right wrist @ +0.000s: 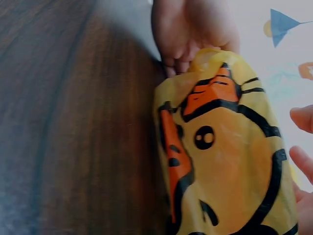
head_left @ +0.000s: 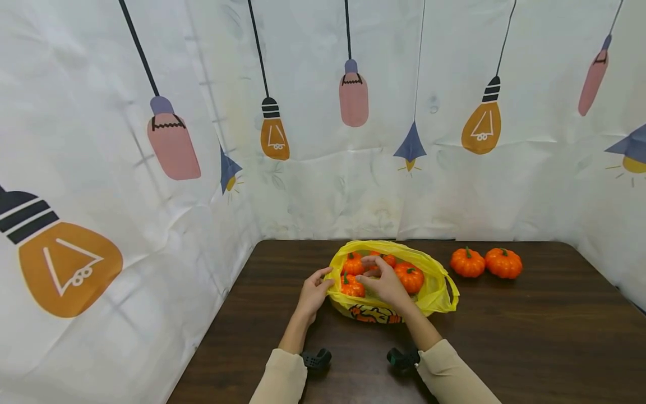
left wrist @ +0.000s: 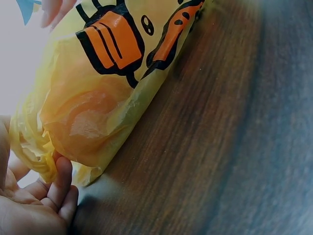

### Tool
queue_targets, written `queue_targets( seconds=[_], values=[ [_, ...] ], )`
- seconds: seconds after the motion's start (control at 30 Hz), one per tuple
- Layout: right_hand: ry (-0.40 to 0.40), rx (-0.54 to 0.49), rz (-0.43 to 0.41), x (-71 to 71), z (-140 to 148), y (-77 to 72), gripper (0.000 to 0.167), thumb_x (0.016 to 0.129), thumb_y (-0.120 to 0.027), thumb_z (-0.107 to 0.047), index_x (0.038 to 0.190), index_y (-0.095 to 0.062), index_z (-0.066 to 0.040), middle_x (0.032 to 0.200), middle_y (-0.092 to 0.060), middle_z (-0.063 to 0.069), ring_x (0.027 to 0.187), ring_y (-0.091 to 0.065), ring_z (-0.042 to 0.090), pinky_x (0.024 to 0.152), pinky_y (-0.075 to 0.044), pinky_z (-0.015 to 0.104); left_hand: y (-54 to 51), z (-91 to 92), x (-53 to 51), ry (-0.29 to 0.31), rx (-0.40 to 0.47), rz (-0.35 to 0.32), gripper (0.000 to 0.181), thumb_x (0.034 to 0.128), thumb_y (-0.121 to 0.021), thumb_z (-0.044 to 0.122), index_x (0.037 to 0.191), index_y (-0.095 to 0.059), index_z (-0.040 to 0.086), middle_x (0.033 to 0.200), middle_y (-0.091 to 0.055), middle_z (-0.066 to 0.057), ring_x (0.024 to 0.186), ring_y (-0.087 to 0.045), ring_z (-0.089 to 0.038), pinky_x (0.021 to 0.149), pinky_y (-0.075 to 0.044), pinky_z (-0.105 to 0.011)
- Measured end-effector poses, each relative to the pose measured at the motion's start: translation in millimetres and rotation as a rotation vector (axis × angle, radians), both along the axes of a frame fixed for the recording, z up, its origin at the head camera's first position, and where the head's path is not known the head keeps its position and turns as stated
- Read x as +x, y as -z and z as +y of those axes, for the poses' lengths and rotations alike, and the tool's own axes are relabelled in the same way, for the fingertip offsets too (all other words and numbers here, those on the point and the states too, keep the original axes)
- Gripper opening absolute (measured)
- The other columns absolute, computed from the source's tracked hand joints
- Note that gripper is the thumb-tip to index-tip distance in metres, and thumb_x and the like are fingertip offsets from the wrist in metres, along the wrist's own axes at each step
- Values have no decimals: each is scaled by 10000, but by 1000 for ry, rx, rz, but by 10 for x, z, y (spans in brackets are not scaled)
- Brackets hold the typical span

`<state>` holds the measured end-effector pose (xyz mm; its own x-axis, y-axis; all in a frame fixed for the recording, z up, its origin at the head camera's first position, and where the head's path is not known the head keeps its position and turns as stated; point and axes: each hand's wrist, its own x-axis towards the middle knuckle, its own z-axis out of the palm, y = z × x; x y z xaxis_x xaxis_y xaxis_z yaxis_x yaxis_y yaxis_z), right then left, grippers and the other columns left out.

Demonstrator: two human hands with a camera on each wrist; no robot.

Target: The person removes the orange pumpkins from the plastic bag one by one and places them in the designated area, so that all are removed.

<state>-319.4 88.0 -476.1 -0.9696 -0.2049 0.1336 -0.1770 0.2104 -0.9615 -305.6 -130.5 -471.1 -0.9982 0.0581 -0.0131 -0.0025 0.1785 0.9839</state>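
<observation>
A yellow plastic bag (head_left: 439,280) with a printed cartoon face lies open on the table, several small orange pumpkins (head_left: 409,277) inside it. The left hand (head_left: 311,294) pinches the bag's left rim; in the left wrist view, that hand (left wrist: 36,200) has its fingers on the gathered yellow plastic. Over the bag's opening is the right hand (head_left: 387,285), thumb and fingers spread apart, close to the pumpkins and holding nothing that can be seen. The right wrist view shows the bag's printed side (right wrist: 230,147), with part of the right hand (right wrist: 304,161) at the right edge.
Two orange pumpkins (head_left: 467,262) (head_left: 503,263) stand side by side on the dark wooden table (head_left: 545,336), to the right of the bag. Behind and to the left hangs a white cloth (head_left: 313,196) printed with lamps.
</observation>
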Motion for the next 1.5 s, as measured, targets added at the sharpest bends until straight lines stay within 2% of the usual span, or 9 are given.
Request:
queue_targets(
  seconds=[0.27, 0.53, 0.7, 0.93, 1.2, 1.33, 1.5],
  values=[
    [-4, 50, -2, -10, -18, 100, 520, 948, -739, -238, 1421, -553, -132, 1437, -554, 124, 1213, -582, 347, 874, -576, 431, 20, 0, -32, 3, 4, 0, 427, 1008, -579, 126, 1427, -583, 49, 828, -469, -13, 704, -420, -135, 642, -390, -255],
    [-23, 90, -51, 1, -37, 129, 530, 931, -759, -221, 1417, -562, -145, 1432, -563, 135, 1164, -607, 324, 879, -583, 422, -15, 4, -7, 0, -7, -5, 425, 1012, -580, 129, 1429, -581, 48, 833, -474, -15, 707, -426, -139, 638, -392, -260],
    [-44, 103, -67, 9, -20, 165, 559, 914, -778, -256, 1423, -566, -157, 1430, -565, 143, 1161, -603, 319, 880, -570, 439, 2, 2, -20, -3, -7, -3, 417, 1015, -576, 124, 1426, -585, 52, 826, -464, -12, 696, -415, -136, 629, -384, -254],
    [-101, 128, -79, -31, 22, 244, 596, 908, -784, -302, 1443, -558, -163, 1455, -546, 164, 1187, -607, 337, 889, -572, 443, 352, -49, -243, -17, -24, 11, 417, 1010, -605, 204, 1421, -607, 131, 837, -468, 5, 700, -418, -132, 622, -390, -258],
    [-132, 139, -99, -36, 47, 252, 648, 881, -806, -280, 1466, -544, -185, 1478, -520, 180, 1221, -600, 349, 891, -570, 438, 340, -31, -263, -23, -17, 22, 402, 996, -606, 177, 1394, -629, 124, 835, -477, 2, 700, -427, -126, 615, -392, -239],
    [-135, 148, -93, -42, 53, 276, 645, 883, -806, -280, 1465, -543, -187, 1465, -527, 182, 1216, -601, 347, 880, -571, 433, 333, -33, -249, -18, -20, 25, 404, 1003, -602, 180, 1403, -621, 120, 823, -474, 5, 677, -416, -120, 597, -385, -235],
    [-137, 167, -65, -31, 68, 286, 609, 907, -787, -279, 1452, -543, -157, 1432, -553, 162, 1230, -592, 342, 929, -556, 478, 335, -42, -230, -14, -14, 21, 415, 1004, -605, 187, 1414, -612, 124, 824, -480, 7, 667, -415, -114, 589, -386, -233]
  ],
)
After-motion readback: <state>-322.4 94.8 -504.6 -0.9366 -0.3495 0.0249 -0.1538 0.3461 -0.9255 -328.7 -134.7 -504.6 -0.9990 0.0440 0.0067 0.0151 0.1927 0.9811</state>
